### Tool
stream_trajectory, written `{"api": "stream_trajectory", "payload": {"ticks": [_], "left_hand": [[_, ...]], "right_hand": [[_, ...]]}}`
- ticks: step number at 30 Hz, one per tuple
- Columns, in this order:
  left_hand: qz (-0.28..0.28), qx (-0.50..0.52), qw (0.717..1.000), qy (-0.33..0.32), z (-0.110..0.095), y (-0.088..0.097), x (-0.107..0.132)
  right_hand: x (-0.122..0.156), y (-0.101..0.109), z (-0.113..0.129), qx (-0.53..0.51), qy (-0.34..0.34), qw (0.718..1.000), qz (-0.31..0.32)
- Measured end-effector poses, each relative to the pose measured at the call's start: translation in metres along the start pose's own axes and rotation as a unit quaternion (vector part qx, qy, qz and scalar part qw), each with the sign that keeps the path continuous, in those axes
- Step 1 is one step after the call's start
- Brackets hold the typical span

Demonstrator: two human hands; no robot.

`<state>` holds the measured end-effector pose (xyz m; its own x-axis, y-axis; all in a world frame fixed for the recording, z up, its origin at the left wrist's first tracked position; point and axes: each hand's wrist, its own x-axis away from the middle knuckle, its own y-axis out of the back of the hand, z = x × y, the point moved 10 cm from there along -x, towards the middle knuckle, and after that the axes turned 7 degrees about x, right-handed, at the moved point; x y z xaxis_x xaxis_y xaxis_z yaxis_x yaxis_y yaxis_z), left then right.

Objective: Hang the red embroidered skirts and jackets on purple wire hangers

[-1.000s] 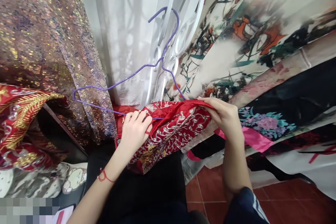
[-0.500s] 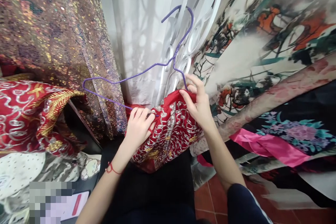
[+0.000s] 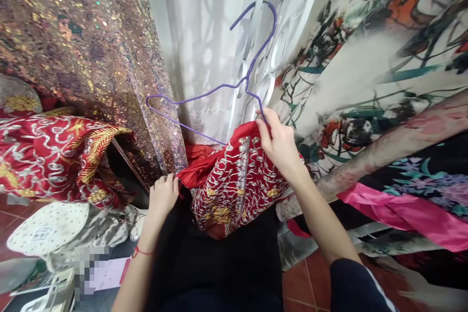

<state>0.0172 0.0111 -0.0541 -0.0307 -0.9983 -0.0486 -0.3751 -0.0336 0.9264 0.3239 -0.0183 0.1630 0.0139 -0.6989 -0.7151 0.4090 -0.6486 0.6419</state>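
A red garment (image 3: 230,185) with silver and gold embroidery hangs in front of me, over my dark-clothed lap. My left hand (image 3: 164,195) is closed on the plain red edge at its left and pulls it outward. Up at the garment's right side, my right hand (image 3: 280,144) pinches the purple wire hanger (image 3: 208,91) together with the cloth. The hanger's right arm runs down into the garment, where its end is hidden. Its left arm lies outside, bare above the red cloth, and its hook points up.
A sequinned cloth (image 3: 109,34) hangs at left beside a white curtain (image 3: 201,19) and a white openwork frame (image 3: 252,39). Another red embroidered piece (image 3: 54,161) lies at left, above a dotted white bag (image 3: 47,229). Flowered fabric (image 3: 347,78) and a pink ribbon (image 3: 395,214) fill the right.
My left hand has moved left and down, drawing the garment's red edge out from the hanger's lower bar. My right hand keeps its grip on hanger and cloth.
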Motion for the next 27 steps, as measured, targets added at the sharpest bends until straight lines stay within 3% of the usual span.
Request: {"api": "stream_trajectory", "payload": {"ticks": [2,4,6,8,11,15,17,21,25,26,27], "left_hand": [[-0.075,0.049,0.992,-0.091,-0.027,0.019,0.005],[-0.138,0.091,0.961,-0.222,-0.066,0.036,0.015],[-0.155,0.113,0.929,-0.317,-0.099,0.043,0.022],[-0.145,0.131,0.911,-0.365,-0.12,0.042,0.021],[-0.168,0.168,0.891,-0.387,-0.128,0.045,0.016],[-0.223,0.296,0.866,-0.337,-0.103,0.057,0.011],[-0.145,0.401,0.856,-0.291,-0.088,0.049,0.008],[0.166,0.533,0.812,-0.168,-0.072,0.014,0.024],[0.461,0.462,0.747,-0.129,-0.065,-0.006,0.063],[0.513,0.421,0.74,-0.109,-0.058,-0.012,0.069],[0.533,0.38,0.753,-0.071,-0.047,-0.018,0.068]], "right_hand": [[0.001,0.0,0.001,-0.005,0.001,1.0,0.0],[0.001,0.0,-0.001,-0.007,-0.001,1.0,0.002],[0.0,-0.002,-0.002,-0.005,-0.002,1.0,0.006],[0.0,-0.005,-0.003,0.005,-0.006,1.0,0.015],[-0.001,-0.015,-0.003,0.044,-0.034,0.997,0.045],[-0.003,-0.029,0.001,0.095,-0.066,0.989,0.094],[-0.004,-0.032,0.003,0.1,-0.067,0.987,0.103],[-0.005,-0.031,0.0,0.089,-0.066,0.989,0.102],[-0.007,-0.035,-0.005,0.046,-0.058,0.993,0.092],[-0.007,-0.036,-0.005,0.034,-0.055,0.994,0.088],[-0.008,-0.037,-0.005,0.022,-0.051,0.995,0.085]]}}
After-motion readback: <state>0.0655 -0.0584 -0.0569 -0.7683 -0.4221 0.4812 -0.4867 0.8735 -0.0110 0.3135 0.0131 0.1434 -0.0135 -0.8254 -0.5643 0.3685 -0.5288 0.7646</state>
